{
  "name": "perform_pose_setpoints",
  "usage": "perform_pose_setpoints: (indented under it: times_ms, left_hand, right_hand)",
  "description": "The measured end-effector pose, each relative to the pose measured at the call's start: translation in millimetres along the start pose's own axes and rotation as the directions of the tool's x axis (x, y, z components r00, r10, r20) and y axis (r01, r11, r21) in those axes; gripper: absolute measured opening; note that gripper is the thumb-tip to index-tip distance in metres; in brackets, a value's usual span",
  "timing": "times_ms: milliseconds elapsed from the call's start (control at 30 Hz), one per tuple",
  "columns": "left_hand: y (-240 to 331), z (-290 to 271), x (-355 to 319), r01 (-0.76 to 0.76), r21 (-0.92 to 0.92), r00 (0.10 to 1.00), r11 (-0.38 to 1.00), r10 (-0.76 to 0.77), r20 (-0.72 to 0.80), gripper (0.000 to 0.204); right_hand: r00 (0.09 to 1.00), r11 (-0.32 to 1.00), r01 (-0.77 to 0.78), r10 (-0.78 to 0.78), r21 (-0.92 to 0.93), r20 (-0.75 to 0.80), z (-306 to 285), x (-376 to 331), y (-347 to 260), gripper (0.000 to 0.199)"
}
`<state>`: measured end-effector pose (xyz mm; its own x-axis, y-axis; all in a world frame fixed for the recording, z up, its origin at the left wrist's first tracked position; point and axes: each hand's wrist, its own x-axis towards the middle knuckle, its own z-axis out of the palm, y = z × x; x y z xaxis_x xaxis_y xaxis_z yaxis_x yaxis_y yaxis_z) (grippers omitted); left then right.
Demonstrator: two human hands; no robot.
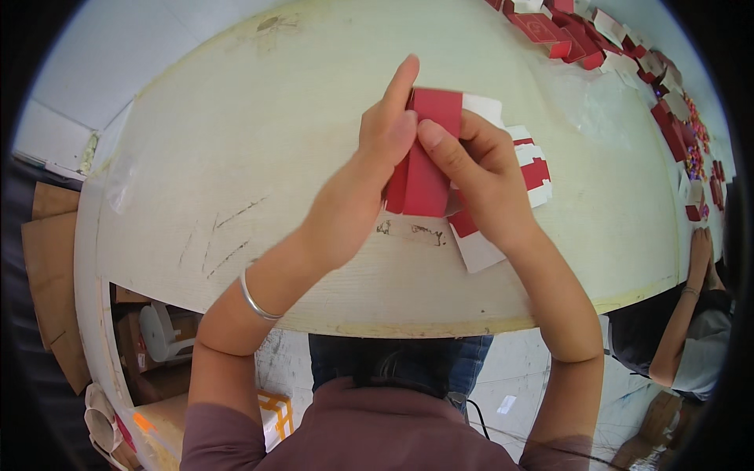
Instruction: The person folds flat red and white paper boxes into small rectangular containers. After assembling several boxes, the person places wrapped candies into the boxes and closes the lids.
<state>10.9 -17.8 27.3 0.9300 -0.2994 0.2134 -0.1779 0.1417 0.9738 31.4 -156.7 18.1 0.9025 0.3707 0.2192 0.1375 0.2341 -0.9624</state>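
— Held item?
— Red folded cardboard box blank (428, 157), white on its inner faces, raised just above the pale wooden round table (236, 180), over the half nearer the seated edge.

— Left hand (386, 133)?
— Closed on the blank's left edge, thumb pressed against the red panel, index finger stretched straight up past the blank's top. Silver bangle (255, 302) on that wrist, over the table's near rim.

— Right hand (479, 177)?
— Closed on the same blank from the right, thumb flat on the red face beside the left thumb, remaining fingers curled behind; grip at the back hidden.

— Beneath the hands?
— Flat red-and-white die-cut card sheets (534, 169) lying on the table, partly covered by the right hand and blank.

— Elsewhere on the table?
— Heap of red and white box pieces (573, 31) at the far right rim, running down the right side. Dark scuff marks on the left half.

— Beyond the table?
— Another person's forearm (683, 314) at the right edge. Brown cardboard (51, 259) off the left edge. White plastic stool (161, 330) under the left rim.
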Motion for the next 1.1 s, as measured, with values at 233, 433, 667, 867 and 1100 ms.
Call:
perform_pose_setpoints:
  times_ms: [233,433,667,867,1100]
  left_hand:
    - [4.7,-12.8,-3.8,0.159,-0.126,0.971,0.979,-0.132,0.199,0.077]
    - [-2.7,-15.0,-4.2,0.127,-0.114,0.991,0.985,-0.122,0.047,0.076]
    - [-12.0,-19.4,-5.4,0.035,-0.108,0.997,0.994,-0.042,-0.062,0.06]
    - [-27.3,-13.5,-12.3,-0.141,0.13,0.988,0.981,0.147,-0.04,0.054]
    - [-30.2,-14.6,-16.8,-0.225,0.357,0.971,0.907,0.239,0.006,0.07]
  right_hand:
    - [0.986,0.944,-0.156,0.167,0.289,-0.012,-14.6,1.9,-6.1,0.031]
    - [0.991,0.972,-0.137,0.131,0.193,0.042,-5.9,0.4,-1.4,0.028]
    - [0.996,0.999,0.011,-0.008,-0.035,0.088,1.8,-1.6,9.3,0.024]
    - [0.985,0.988,0.152,-0.15,-0.018,0.085,12.3,-3.4,20.6,0.02]
    - [0.985,0.991,0.121,-0.112,-0.062,0.134,15.3,-8.1,21.6,0.023]
